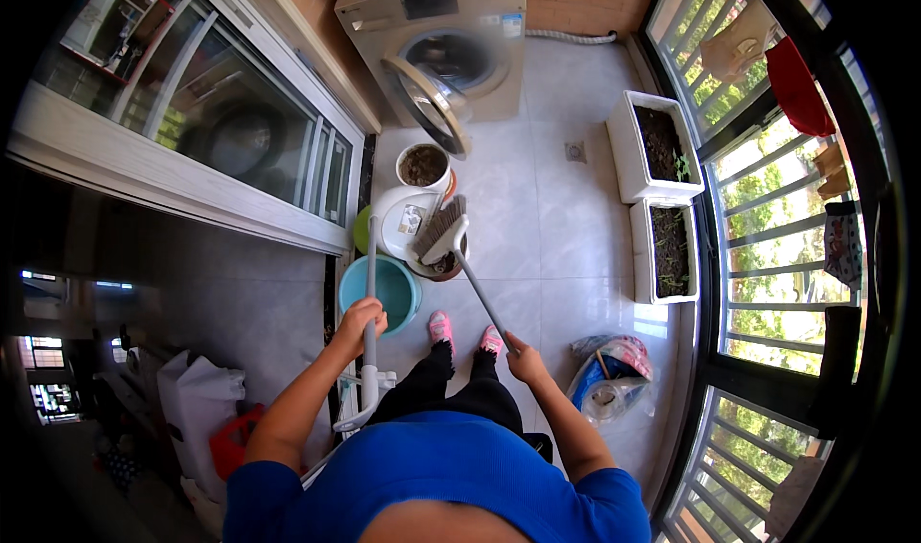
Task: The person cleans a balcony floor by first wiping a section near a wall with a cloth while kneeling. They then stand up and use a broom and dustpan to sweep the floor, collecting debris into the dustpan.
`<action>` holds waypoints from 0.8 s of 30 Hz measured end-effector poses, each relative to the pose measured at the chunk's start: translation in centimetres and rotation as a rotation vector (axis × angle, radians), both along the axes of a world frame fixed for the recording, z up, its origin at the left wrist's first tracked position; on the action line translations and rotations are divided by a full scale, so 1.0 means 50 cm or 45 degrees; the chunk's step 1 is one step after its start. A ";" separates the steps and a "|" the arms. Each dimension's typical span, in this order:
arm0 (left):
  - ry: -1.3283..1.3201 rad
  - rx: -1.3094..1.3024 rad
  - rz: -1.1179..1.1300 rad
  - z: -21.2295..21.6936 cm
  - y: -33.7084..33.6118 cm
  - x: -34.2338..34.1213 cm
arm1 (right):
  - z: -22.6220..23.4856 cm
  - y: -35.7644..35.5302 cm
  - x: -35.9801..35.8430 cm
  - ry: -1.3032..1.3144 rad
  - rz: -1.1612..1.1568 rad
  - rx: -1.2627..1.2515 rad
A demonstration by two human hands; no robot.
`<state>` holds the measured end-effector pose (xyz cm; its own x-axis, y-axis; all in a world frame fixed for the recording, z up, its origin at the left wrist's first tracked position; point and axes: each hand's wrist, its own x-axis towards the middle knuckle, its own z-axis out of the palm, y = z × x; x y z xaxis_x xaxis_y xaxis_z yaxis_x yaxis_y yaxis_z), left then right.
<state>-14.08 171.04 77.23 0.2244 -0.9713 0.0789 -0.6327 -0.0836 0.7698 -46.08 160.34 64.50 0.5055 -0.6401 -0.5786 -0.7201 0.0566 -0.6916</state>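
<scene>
My left hand (pixel 360 320) is wrapped round the grey pole of a long-handled dustpan (pixel 370 351). The white pan is raised over pots at the middle left, and the pole's curved white end hangs near my legs. In my right hand (pixel 524 357) is the grey stick of a broom (pixel 484 295), gripped near its end. The broom's white head and grey bristles are tilted up against or just over the dustpan's right edge; I cannot tell whether they touch. Below the pan stands a light blue basin (pixel 408 296), close to my left hand.
A washing machine (pixel 494 92) with its round door ajar stands at the back. Near it is a white pot of soil (pixel 423 166). Two white planters (pixel 628 198) line the window side. A plastic bag of things (pixel 614 380) lies right of my feet; a sliding door (pixel 249 111) is left.
</scene>
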 end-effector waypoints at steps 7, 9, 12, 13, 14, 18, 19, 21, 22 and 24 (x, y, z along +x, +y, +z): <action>-0.042 0.000 -0.002 0.006 -0.005 -0.013 | -0.023 0.003 -0.023 0.159 0.040 -0.073; -0.035 0.022 0.037 0.011 0.004 -0.008 | -0.024 -0.004 -0.031 0.163 0.040 -0.114; -0.003 0.054 0.082 0.046 0.003 -0.013 | -0.021 -0.015 -0.023 0.240 0.067 -0.141; 0.025 0.066 0.102 0.063 -0.002 -0.022 | -0.026 -0.020 -0.016 0.264 0.072 -0.151; 0.052 0.078 0.122 0.071 -0.008 -0.030 | -0.028 -0.024 -0.009 0.288 0.076 -0.162; 0.059 -0.023 0.084 0.064 -0.022 -0.046 | -0.009 -0.015 0.027 0.275 0.178 -0.171; 0.062 -0.037 0.072 0.045 -0.025 -0.046 | 0.000 -0.007 0.026 0.277 0.214 -0.189; 0.077 -0.059 0.053 0.024 -0.036 -0.042 | 0.002 0.004 0.017 0.287 0.242 -0.211; 0.103 -0.027 0.069 0.024 -0.037 -0.039 | 0.001 0.003 0.012 0.319 0.252 -0.207; 0.157 0.039 0.100 0.030 -0.035 -0.034 | 0.008 0.001 0.003 0.384 0.269 -0.198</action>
